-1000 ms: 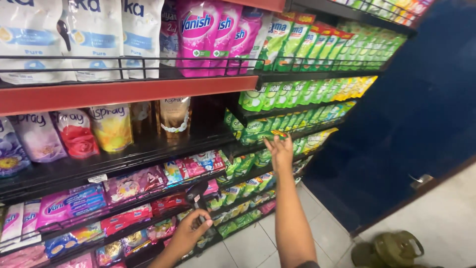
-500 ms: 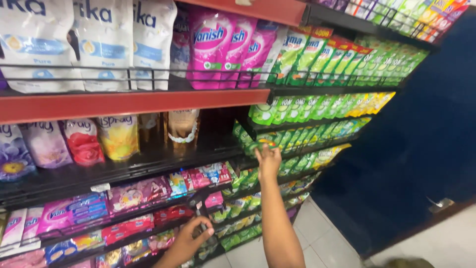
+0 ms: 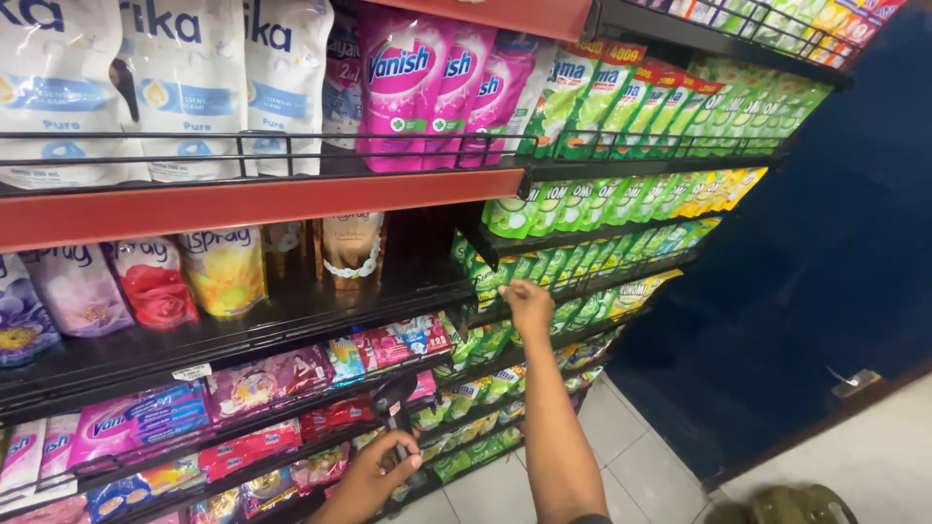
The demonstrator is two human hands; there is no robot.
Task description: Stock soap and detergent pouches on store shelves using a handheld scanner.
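The right hand (image 3: 527,307) reached up to the row of green pouches (image 3: 544,262) on the middle shelf, fingers curled over the top edge of a pouch at the shelf's front rail (image 3: 582,283). It touched the packs, but whether it had actually pinched one could not be told from this angle. The pouches stood upright and tightly packed, running from the hand away to the far right.

The left hand (image 3: 374,477) was lower and nearer, closed around the handle of a dark handheld device (image 3: 396,408), which pointed up toward the small pink sachets (image 3: 388,344) on the lower left shelves.

Above, white pouches (image 3: 184,87) and pink pouches (image 3: 427,87) stood behind a wire guard. On the left of the dark shelf sat flower-printed pouches (image 3: 146,281) and a beige pouch (image 3: 351,250), with a gap beside it. An olive bag (image 3: 791,507) lay on the tiled floor (image 3: 631,456) at near right.

The likely trouble looked to be the tight packing: pulling on one green pouch could drag its neighbours over the low rail and onto the floor. The soft pouches would probably slump sideways if one were lifted out. With one hand taken up by the device, catching a falling pack would be hard.
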